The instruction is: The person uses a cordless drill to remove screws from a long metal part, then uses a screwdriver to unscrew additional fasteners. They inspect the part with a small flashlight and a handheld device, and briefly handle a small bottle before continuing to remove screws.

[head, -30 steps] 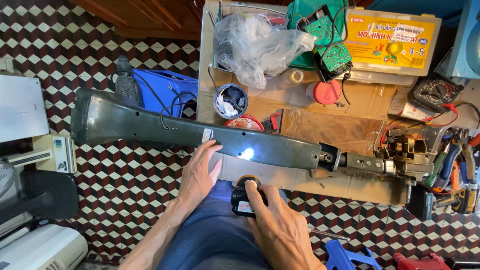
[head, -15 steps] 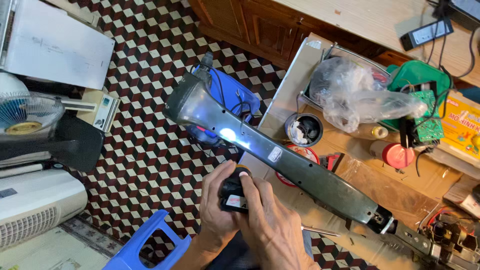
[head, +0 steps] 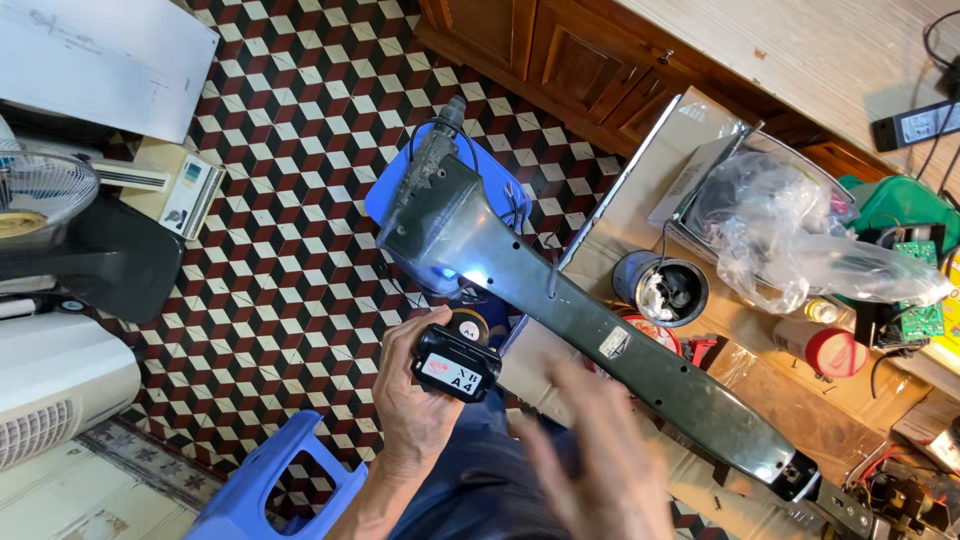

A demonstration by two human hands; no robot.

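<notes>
Left hand (head: pixel 415 405) is gripping a small black battery pack (head: pixel 456 364) with a white label, holding it just below the wide end of the long dark green housing (head: pixel 590 335), which is lying diagonally across the cardboard work surface (head: pixel 790 400). Right hand (head: pixel 600 455) is hovering blurred under the housing's middle, fingers spread and holding nothing (motion smear is hiding detail). A blue plastic stool (head: pixel 262 482) is sitting well below the housing, beside the left forearm

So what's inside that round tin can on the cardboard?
Inside the tin can something white lies against the left wall, with dark lumps beside it. They're too small to name, and the bottom of the can is covered by them and by shadow.
</notes>
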